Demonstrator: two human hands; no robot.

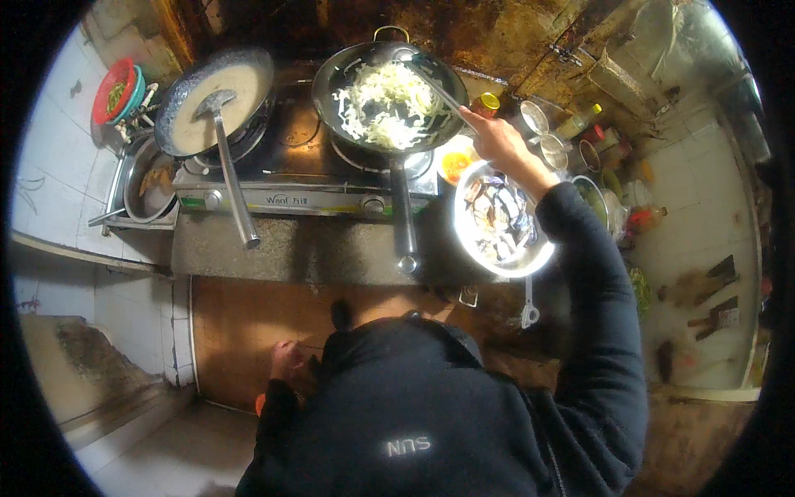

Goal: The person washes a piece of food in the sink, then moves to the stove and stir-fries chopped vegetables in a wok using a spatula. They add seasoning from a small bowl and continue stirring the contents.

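My right hand [502, 138] grips the handle of a metal cooking utensil [440, 91]. The utensil's head reaches into the far side of a dark wok [326, 102] on the right burner. Pale shredded vegetables [397, 102] lie in a loose ring in that wok, whose long handle [402, 205] points toward me. My left hand [287, 360] hangs low by my body, away from the stove; its fingers look curled, and whether it holds anything is unclear. On the left burner, a second wok [166, 118] holds cloudy pale liquid [239, 87], with a wok spatula [225, 149] resting across it.
Below my right forearm, a metal bowl [458, 214] of cut purplish pieces overhangs the counter edge [298, 270]. A small bowl of orange food [455, 166], a red jar [486, 104] and bottles crowd the right. Left are a pot [131, 202] and stacked baskets [99, 105].
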